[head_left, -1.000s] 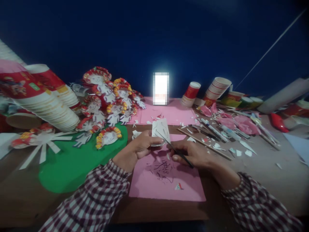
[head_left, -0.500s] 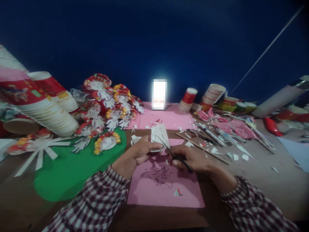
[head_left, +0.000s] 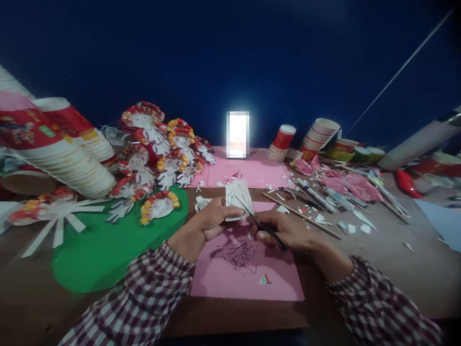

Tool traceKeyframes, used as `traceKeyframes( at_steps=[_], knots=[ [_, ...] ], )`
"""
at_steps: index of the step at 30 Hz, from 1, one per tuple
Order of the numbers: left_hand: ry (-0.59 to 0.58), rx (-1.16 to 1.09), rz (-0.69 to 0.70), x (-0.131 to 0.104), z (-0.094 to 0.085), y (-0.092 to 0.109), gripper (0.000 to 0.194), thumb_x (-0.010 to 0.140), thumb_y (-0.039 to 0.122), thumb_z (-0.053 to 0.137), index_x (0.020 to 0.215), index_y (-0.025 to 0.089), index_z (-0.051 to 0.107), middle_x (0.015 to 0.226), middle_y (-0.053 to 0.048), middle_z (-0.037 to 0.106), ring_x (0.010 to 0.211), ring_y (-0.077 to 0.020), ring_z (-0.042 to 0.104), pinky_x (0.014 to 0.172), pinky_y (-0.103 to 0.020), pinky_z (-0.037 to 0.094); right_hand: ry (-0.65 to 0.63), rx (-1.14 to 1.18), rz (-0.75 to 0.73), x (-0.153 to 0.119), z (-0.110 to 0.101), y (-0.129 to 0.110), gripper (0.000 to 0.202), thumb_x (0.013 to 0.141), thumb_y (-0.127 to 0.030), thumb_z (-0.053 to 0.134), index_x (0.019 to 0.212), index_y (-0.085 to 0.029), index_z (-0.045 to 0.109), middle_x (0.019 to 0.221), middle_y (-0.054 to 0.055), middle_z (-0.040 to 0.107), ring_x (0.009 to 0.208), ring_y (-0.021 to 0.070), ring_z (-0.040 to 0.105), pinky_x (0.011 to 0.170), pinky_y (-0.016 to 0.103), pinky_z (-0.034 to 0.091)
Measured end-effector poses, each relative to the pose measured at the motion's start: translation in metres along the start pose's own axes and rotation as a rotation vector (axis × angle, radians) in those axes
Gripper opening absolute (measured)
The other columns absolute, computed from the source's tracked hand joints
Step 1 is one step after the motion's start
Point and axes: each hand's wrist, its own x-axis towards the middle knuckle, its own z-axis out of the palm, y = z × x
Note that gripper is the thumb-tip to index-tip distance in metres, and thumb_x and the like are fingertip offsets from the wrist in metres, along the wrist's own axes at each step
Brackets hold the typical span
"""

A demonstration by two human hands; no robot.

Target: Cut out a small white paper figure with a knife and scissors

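My left hand (head_left: pixel 215 218) pinches a small white paper piece (head_left: pixel 238 192) with lines drawn on it, thumb on top. My right hand (head_left: pixel 284 231) is closed around dark-handled scissors (head_left: pixel 264 229), whose blades point up and left across the face of the white paper. Whether the blades are parted is hard to make out. Below both hands lies a pink sheet (head_left: pixel 212 283) with dark scribbled marks and a small paper scrap (head_left: pixel 265 278) on it.
At left, paper dolls (head_left: pixel 173 163) stand by a green sheet (head_left: pixel 108 259) and leaning paper-cup stacks (head_left: pixel 79 163). A glowing screen (head_left: pixel 237 135) stands at the back. Cups (head_left: pixel 320 137), markers (head_left: pixel 317 194), a thin stick (head_left: pixel 302 215) and paper scraps lie at right.
The whole view has shifted slightly, so most things sit a little higher. Both hands keep hold of the paper and scissors, with the white paper turned only slightly.
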Motion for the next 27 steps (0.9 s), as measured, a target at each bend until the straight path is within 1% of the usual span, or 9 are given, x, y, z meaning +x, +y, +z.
traceKeyframes(
  at_steps=[4, 9, 12, 16, 22, 27],
  knots=[
    [0.006, -0.004, 0.0, 0.0033, -0.0032, -0.0026, 0.027, 0.051, 0.009, 0.079, 0.07, 0.013, 0.059, 0.061, 0.001, 0.059, 0.057, -0.0101, 0.055, 0.057, -0.024, 0.049, 0.0, -0.002, 0.004, -0.0001, -0.0003, -0.0005, 0.056, 0.081, -0.066, 0.058, 0.09, -0.011, 0.059, 0.069, -0.002, 0.048, 0.055, 0.0082, 0.036, 0.05, 0.023, 0.028],
    [-0.056, 0.009, 0.041, 0.005, -0.0061, -0.0044, 0.025, 0.054, 0.012, 0.079, 0.074, 0.012, 0.063, 0.064, -0.001, 0.06, 0.057, -0.0106, 0.055, 0.053, -0.024, 0.047, 0.041, -0.086, -0.021, -0.0005, 0.0, -0.001, 0.051, 0.083, -0.063, 0.057, 0.088, -0.012, 0.061, 0.073, 0.001, 0.053, 0.063, 0.0113, 0.043, 0.055, 0.025, 0.034],
    [-0.023, 0.013, 0.016, 0.0014, -0.0034, -0.0014, 0.023, 0.056, 0.01, 0.077, 0.073, 0.013, 0.062, 0.061, 0.0, 0.059, 0.058, -0.0118, 0.055, 0.058, -0.027, 0.049, 0.055, -0.091, -0.015, -0.0002, 0.0008, 0.0015, 0.051, 0.082, -0.064, 0.058, 0.088, -0.013, 0.061, 0.073, 0.001, 0.054, 0.064, 0.0119, 0.044, 0.056, 0.025, 0.036],
    [-0.007, 0.013, 0.003, -0.0025, 0.0002, 0.0021, 0.022, 0.058, 0.007, 0.075, 0.073, 0.013, 0.061, 0.061, 0.0, 0.058, 0.058, -0.0114, 0.054, 0.06, -0.028, 0.051, 0.055, -0.057, -0.022, 0.0004, 0.0018, 0.0045, 0.051, 0.082, -0.063, 0.059, 0.087, -0.013, 0.06, 0.073, 0.0, 0.053, 0.061, 0.0106, 0.042, 0.055, 0.025, 0.034],
    [0.005, 0.014, -0.004, -0.0031, 0.0008, 0.0026, 0.022, 0.058, 0.006, 0.075, 0.074, 0.014, 0.06, 0.061, 0.001, 0.058, 0.057, -0.011, 0.054, 0.058, -0.027, 0.051, 0.063, -0.069, -0.035, 0.0001, 0.0014, 0.0049, 0.048, 0.083, -0.06, 0.06, 0.088, -0.011, 0.061, 0.074, 0.002, 0.054, 0.062, 0.0115, 0.044, 0.056, 0.025, 0.035],
    [0.013, -0.005, -0.002, -0.0014, -0.0007, 0.001, 0.029, 0.055, 0.006, 0.079, 0.075, 0.013, 0.059, 0.063, 0.002, 0.06, 0.059, -0.0099, 0.056, 0.059, -0.025, 0.051, 0.079, -0.089, -0.002, -0.0001, 0.0022, 0.0059, 0.049, 0.082, -0.063, 0.06, 0.085, -0.014, 0.061, 0.07, 0.0, 0.053, 0.061, 0.0117, 0.044, 0.055, 0.025, 0.035]
  ],
)
